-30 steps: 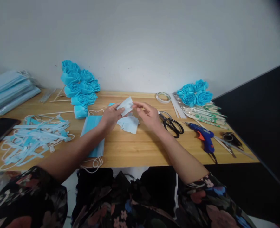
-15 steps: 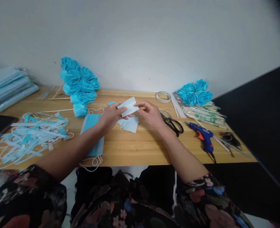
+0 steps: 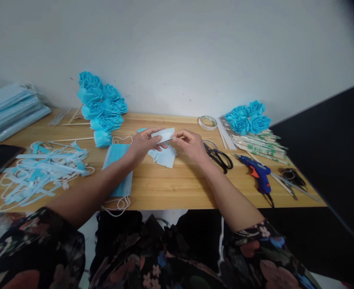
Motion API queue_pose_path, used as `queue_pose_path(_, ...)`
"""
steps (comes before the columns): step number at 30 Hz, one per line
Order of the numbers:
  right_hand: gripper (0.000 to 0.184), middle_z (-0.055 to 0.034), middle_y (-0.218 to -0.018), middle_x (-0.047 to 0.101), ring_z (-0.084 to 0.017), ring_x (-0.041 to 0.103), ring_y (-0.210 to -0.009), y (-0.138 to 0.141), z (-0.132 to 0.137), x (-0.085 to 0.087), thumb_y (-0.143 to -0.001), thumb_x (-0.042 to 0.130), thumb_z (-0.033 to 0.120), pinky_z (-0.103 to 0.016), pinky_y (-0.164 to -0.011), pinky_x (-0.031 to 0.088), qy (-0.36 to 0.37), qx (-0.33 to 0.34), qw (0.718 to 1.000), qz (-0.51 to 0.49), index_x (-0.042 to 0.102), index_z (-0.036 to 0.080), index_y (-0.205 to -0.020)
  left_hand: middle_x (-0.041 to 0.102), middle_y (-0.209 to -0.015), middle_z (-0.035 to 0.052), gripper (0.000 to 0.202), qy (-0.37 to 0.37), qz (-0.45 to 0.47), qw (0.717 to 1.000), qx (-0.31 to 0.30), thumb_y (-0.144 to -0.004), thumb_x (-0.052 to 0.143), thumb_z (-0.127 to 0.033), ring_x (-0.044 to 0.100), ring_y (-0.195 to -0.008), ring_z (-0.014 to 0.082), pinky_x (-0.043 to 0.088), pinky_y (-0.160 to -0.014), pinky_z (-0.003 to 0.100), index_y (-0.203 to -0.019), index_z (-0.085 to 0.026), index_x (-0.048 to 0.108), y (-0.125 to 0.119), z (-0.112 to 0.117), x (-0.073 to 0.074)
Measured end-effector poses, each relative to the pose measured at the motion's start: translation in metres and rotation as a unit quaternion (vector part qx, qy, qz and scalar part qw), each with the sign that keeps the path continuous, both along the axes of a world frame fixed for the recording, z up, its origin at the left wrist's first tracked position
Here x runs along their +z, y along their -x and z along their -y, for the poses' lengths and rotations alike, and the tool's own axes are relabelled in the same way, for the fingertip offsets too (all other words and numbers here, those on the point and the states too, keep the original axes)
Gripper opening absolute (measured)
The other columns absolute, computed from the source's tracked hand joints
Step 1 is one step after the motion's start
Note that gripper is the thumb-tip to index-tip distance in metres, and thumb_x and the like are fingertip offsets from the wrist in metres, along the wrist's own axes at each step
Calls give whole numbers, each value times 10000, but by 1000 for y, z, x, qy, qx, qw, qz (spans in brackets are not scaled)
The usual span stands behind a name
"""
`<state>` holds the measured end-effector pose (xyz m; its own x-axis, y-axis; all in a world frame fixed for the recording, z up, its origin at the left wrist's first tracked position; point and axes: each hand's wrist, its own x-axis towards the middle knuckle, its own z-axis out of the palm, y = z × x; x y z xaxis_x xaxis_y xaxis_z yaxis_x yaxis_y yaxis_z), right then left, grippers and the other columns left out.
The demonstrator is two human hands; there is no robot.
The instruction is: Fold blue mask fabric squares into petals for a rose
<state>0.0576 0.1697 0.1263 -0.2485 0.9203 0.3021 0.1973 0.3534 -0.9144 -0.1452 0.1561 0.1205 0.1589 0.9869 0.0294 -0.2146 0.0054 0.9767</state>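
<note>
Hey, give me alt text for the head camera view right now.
A person's left hand and right hand hold a small pale-blue sheet above similar cut pieces on a wooden table. At left are a pleated face mask, trimmed strips and blue artificial roses; at right, black-handled scissors, a blue glue gun and a second rose cluster.

Straight ahead at twelve o'clock I see one small, thin, bluish-white sheet (image 3: 165,134), held up aslant in mid-air, its upper corner pointing towards two, its lower edge perhaps curled, though it's hard to make out.
</note>
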Motion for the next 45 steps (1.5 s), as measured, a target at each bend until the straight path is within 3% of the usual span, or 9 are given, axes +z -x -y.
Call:
queue_pose_path(11, 266, 5, -771, 699, -129, 580, -676, 4, 1, -2, -772, 729, 452, -262, -645, 444, 30, -22, 999, -9, 685, 193, -811, 781, -852, 64, 563, 1, 4, 1000, -17, -732, 841, -349, 736, -667, 169, 540, -605, 260, -1215, -117, 669, -1, -2, -3)
queue_pose_path(17, 262, 12, -761, 675, -121, 558, -661, 5, 1, -1, -765, 712, 450, -266, -646, 438, 36, -30, 999, -7, 664, 193, -781, 766, -835, 78, 496, -4, -6, 1000, -3, -838, 733, -479, 729, -647, 168, 564, -597, 271, -1136, -86, 675, -4, 5, 7)
queue_pose_path(24, 260, 13, -744, 680, -125, 566, -654, 6, 2, -1, -761, 720, 451, -267, -633, 435, 40, -30, 999, -5, 664, 197, -770, 766, -730, 54, 640, -18, -86, 996, 16, -789, 788, -302, 711, -631, 159, 564, -629, 267, -1353, -60, 608, -5, 10, 14)
queue_pose_path(35, 250, 5, -756, 683, -129, 579, -679, 5, 2, -3, -774, 726, 435, -273, -660, 464, 37, -21, 999, -9, 656, 196, -777, 764, -703, 58, 583, -21, -119, 992, 22, -824, 750, -278, 722, -640, 175, 572, -658, 291, -1358, -76, 631, -3, 10, 14)
queue_pose_path(38, 289, 6, -783, 688, -137, 597, -702, 5, 0, -5, -802, 713, 467, -275, -671, 484, 51, -12, 998, -28, 676, 204, -916, 762, -706, 57, 586, -27, -108, 994, 24, -812, 774, -297, 725, -633, 176, 573, -647, 290, -1341, -83, 640, -3, 8, 11)
queue_pose_path(42, 547, -8, -895, 713, -147, 634, -767, 4, -3, -6, -801, 745, 507, -288, -727, 524, 78, 20, 994, -72, 630, 223, -1254, 761, -711, 50, 581, -32, -101, 994, 30, -815, 764, -298, 732, -651, 177, 575, -646, 286, -1341, -87, 636, -3, 7, 9)
queue_pose_path(45, 621, -29, -985, 714, -158, 649, -848, 4, -3, -5, -780, 775, 498, -292, -768, 539, 96, 48, 991, -75, 625, 213, -1311, 758, -710, 49, 570, -39, -109, 993, 31, -820, 748, -285, 730, -651, 173, 575, -645, 281, -1336, -70, 636, -4, 8, 10)
